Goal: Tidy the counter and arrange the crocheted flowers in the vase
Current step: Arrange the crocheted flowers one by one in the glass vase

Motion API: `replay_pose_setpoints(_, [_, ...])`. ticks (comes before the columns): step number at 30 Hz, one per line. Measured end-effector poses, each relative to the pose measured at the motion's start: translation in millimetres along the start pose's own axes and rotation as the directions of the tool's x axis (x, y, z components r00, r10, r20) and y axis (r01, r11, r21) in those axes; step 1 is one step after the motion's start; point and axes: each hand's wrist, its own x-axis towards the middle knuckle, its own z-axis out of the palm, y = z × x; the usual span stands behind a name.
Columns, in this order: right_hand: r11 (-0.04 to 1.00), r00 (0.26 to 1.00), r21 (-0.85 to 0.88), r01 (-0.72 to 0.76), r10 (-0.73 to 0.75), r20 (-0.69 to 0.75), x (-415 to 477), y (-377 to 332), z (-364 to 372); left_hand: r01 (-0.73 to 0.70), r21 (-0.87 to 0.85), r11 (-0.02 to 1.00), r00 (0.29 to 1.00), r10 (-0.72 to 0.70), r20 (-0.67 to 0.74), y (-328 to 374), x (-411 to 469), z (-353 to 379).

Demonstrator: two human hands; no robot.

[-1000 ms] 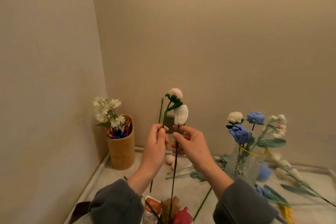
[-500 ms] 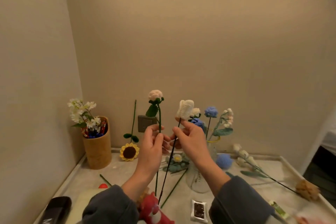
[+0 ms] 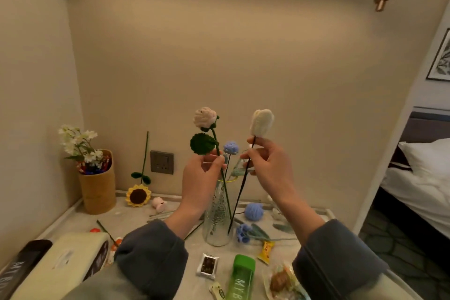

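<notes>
Holding two crocheted flowers above the counter [image 3: 131,217], heads up. L to R: black case [image 3: 22,263], lettering "MY" partly legible; brown tube [image 3: 97,190] w/ white blossom sprigs [image 3: 78,140] inside; sunflower [image 3: 138,195] lying by back wall. Left hand [image 3: 202,178] pinches pink rose [image 3: 205,117] by its stem, long axis near upright, foot slanting down-right. Glass vase [image 3: 218,221], betw. the hands, contains blue flower [image 3: 230,147]. Green bottle [image 3: 241,277], front edge, reads "MY B". Right hand [image 3: 267,168] pinches white tulip [image 3: 262,122] by its stem, axis tilted, lower tip running down-left across the vase.
</notes>
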Motion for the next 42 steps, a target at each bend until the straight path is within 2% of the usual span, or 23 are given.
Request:
replay_pose_setpoints(5, [0.998,0.991,0.036,0.052,-0.048,-0.123,19,-4,-14,-0.139,0.066,0.988,0.99,0.14,-0.015,11,21,6])
replay_pose_setpoints(11, [0.995,0.974,0.015,0.095,-0.09,-0.208,47,6,-4,-0.177,0.084,0.981,0.983,0.18,-0.042,2,47,14])
replay_pose_setpoints(16, [0.997,0.975,-0.03,0.072,-0.076,-0.208,70,22,15,-0.181,0.16,0.971,0.981,0.19,-0.044,-15,72,16])
replay_pose_setpoints(19, [0.998,0.974,-0.009,0.069,-0.069,-0.217,79,26,19,-0.17,0.116,0.979,0.983,0.177,-0.052,-21,81,16])
replay_pose_setpoints(23, [0.992,0.957,0.002,0.124,-0.119,-0.264,95,17,16,-0.235,0.055,0.971,0.971,0.237,-0.041,-12,96,18])
replay_pose_setpoints(28, [0.992,0.961,-0.015,0.127,-0.127,-0.245,101,14,22,-0.245,0.045,0.969,0.969,0.246,-0.032,-9,101,20])
replay_pose_setpoints(38, [0.988,0.948,-0.021,0.151,-0.151,-0.28,109,8,16,-0.274,0.026,0.962,0.954,0.275,-0.123,-5,106,12])
replay_pose_setpoints(42, [0.989,0.968,-0.091,0.117,-0.134,-0.211,99,24,24,-0.201,0.132,0.971,0.972,0.215,-0.099,-25,98,16])
